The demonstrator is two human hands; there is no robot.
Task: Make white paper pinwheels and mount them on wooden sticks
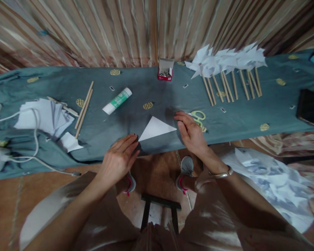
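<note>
Background: a pleated curtain (107,31) beyond the green cloth (138,78).
Paper triangle (157,129): flat on the cloth's near side, between two well-separated hands.
Left hand (120,157): fingers extended at the triangle's left corner — contact unclear.
Right hand (192,134): fingers loosely bent, gripping nothing visible, beside the right tip; scissors (199,115) partly behind.
Farther back: glue stick (117,101) left, red box (165,77) central, paper pinwheels (226,61) right.
</note>
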